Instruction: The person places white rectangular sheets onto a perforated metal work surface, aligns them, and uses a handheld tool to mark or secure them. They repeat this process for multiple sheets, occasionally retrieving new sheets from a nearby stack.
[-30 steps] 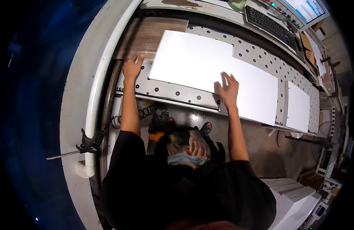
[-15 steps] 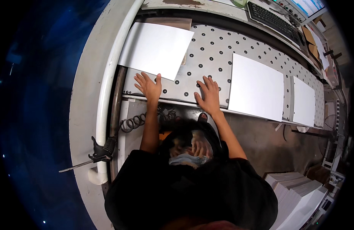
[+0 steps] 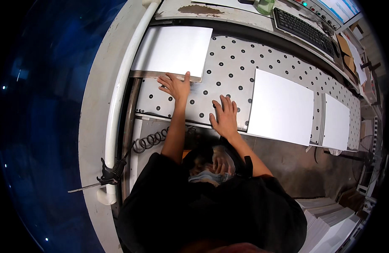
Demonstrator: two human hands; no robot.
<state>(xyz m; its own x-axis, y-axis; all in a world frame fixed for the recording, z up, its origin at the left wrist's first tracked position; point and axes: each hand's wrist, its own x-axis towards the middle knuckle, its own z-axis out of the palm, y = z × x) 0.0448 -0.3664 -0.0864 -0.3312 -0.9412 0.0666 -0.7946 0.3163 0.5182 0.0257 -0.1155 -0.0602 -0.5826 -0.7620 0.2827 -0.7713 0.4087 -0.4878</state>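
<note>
A white stack of paper sheets lies at the far left of the perforated metal table, with a brown board showing along its near edge. My left hand is open at that edge, its fingertips against the board and the thumb reaching up to the paper. My right hand rests open on the bare metal, fingers spread, holding nothing. Just to its right is a second white paper stack. Farther right lies a smaller white stack.
A white pipe rail borders the left side. On the ledge behind stand a keyboard, a green bottle and a monitor. Coiled black hose hangs below the table. Several paper piles stand at the lower right.
The far-left sheets have shifted away and straightened over the board, whose near edge now shows. My left hand has moved right and forward to that edge. My right hand stays on the table.
</note>
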